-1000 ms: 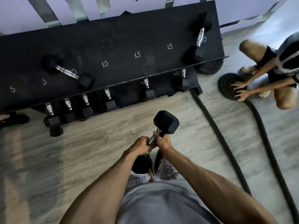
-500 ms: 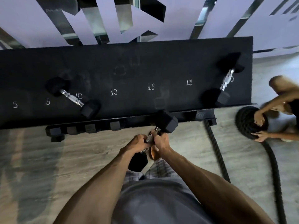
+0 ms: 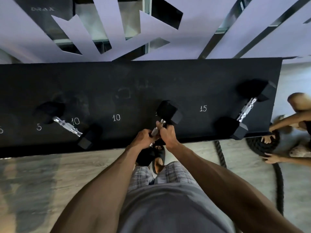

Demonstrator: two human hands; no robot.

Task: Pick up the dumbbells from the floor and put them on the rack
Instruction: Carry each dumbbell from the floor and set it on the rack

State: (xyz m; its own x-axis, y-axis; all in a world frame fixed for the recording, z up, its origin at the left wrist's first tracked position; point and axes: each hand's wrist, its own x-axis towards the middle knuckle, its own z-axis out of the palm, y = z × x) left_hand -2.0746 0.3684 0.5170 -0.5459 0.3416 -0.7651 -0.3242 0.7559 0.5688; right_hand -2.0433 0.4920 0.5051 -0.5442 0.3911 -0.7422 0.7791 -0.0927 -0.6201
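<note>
Three black dumbbells in all: the left dumbbell [image 3: 67, 126] and the right dumbbell [image 3: 245, 110] on the one rack [image 3: 151, 78], the middle dumbbell [image 3: 168, 111] gripped by two hands, left hand [image 3: 143, 140] and right hand [image 3: 167, 136], plus one thick rope [image 3: 279, 182] and one other person [image 3: 299, 121] at the right.

The left hand [image 3: 143, 138] and right hand [image 3: 166, 134] hide most of the dumbbell [image 3: 168, 110] handle. The rack [image 3: 151, 78] is cropped left, a blurred person [image 3: 297, 101] cropped right.

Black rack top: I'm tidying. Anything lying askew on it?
Yes. The small black hex dumbbell on the left lies diagonally beside a chalked 10, and the larger black hex dumbbell at the right end is slanted, its near head at the front edge of the black rack.
</note>
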